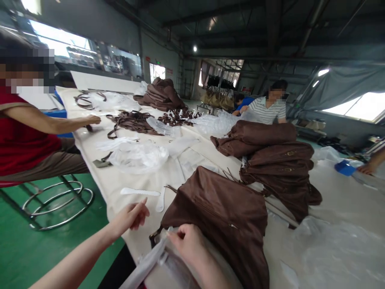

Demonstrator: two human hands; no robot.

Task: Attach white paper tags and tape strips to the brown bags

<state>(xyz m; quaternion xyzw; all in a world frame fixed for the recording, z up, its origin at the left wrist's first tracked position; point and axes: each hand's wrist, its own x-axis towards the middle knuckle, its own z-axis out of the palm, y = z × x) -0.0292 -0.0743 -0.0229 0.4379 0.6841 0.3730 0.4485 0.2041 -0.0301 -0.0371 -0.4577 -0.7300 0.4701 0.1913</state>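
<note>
A brown leather bag (222,204) lies on the cloth-covered table right in front of me. Over its near end my right hand (192,243) pinches the edge of a clear plastic bag (162,253) between thumb and fingers. My left hand (136,214) hovers at the table's near left edge, index finger out and the others loosely curled, with nothing visible in it. Just beyond its fingertips lies a white strip (140,192). A second white strip (161,200) rests between that one and the leather bag.
Stacked brown bags (279,156) stand to the right, with loose plastic film (337,249) nearer me. Brown straps (135,120) and a crumpled plastic bag (141,156) lie farther back. A co-worker in red (27,136) sits at left; another in stripes (269,110) is across the table.
</note>
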